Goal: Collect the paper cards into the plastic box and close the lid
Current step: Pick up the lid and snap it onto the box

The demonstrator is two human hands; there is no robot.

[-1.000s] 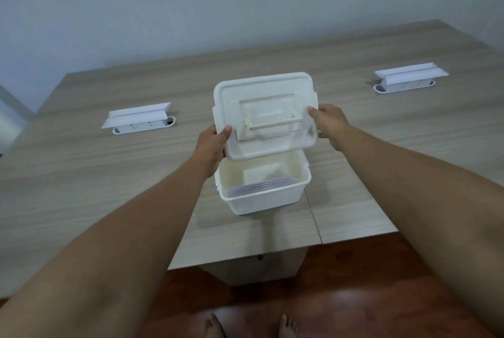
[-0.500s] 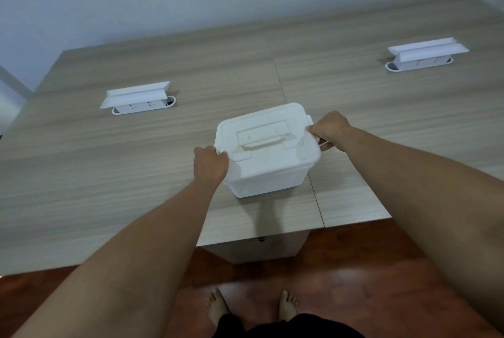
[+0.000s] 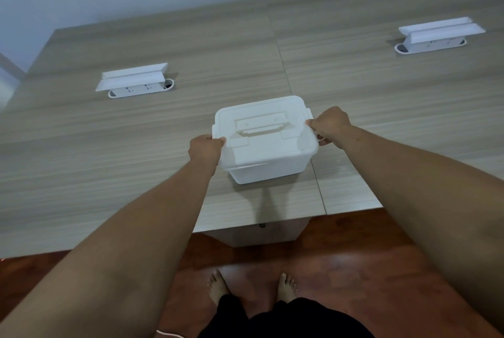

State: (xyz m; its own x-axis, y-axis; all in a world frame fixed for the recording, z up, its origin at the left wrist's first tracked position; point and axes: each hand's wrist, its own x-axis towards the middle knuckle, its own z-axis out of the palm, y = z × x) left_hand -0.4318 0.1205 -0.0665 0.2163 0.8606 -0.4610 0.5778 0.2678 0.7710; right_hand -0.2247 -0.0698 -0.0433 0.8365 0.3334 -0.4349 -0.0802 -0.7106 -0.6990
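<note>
I see the plastic box [image 3: 268, 174] on the table [image 3: 136, 152], near its front edge, by the seam between the two tabletops. The lid [image 3: 261, 134] sits on top, handle lying flat. My left hand [image 3: 206, 148] is curled closed around the lid's left end; my right hand [image 3: 328, 126] is curled around its right end. Two white socket units [image 3: 135, 80] stand further back, well apart.
</note>
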